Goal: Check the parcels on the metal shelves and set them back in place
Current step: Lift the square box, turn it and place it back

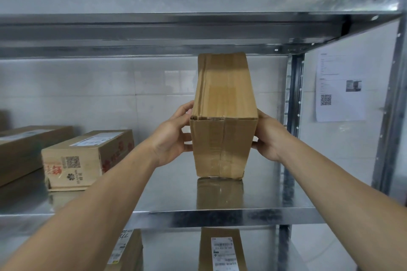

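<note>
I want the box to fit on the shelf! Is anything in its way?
Nothing visible is. The left hand and right hand hold the brown box by its sides, and it already seems to rest on the bare metal shelf. The nearest printed parcel sits apart, to its left.

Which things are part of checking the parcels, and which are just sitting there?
Part of the job: tall taped box, held between left hand and right hand; printed box; long box at far left; labelled parcel underneath; second lower parcel; metal shelf.

Just there: paper notice with a square code; tiled wall.
</note>
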Tool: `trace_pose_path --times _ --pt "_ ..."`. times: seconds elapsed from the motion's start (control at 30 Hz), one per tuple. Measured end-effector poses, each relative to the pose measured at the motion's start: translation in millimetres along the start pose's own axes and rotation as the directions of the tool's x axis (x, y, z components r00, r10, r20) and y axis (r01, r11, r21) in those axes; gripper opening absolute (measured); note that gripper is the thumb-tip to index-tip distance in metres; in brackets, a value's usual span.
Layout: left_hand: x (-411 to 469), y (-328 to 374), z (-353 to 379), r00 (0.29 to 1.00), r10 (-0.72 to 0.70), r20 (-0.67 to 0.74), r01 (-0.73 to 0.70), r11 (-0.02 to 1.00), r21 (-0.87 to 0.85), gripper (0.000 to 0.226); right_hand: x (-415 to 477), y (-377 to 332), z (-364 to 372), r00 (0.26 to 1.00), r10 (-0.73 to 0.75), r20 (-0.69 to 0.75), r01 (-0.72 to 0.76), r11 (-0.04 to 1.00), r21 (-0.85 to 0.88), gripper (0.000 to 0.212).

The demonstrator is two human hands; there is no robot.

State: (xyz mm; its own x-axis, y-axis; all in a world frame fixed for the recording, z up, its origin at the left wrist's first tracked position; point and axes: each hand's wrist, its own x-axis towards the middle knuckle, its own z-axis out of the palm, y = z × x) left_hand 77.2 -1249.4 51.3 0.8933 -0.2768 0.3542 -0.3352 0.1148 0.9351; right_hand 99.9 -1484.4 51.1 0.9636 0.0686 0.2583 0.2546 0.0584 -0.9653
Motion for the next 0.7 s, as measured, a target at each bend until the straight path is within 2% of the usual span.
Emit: trace_pose_path --times 0.2,0.53,0.7 --pt "2 1 0 0.999 0.001 -0.04 -0.001 1.0 0.009 0.036 -3 -1 2 1.0 -0.012 0.025 0.012 0.999 0.035 0.04" --pt "1 -1 -2 0.996 -0.005 -0.087 0.007 1.0 0.03 0.026 -14 -7 9 0.998 -0.026 0.063 0.022 0.997 0.073 0.044" --pt "0 2 1 0.994 -0.011 -0.106 0.014 0.999 0.03 0.032 -14 -9 13 0.997 -0.024 0.07 0.018 0.996 0.091 0.048"
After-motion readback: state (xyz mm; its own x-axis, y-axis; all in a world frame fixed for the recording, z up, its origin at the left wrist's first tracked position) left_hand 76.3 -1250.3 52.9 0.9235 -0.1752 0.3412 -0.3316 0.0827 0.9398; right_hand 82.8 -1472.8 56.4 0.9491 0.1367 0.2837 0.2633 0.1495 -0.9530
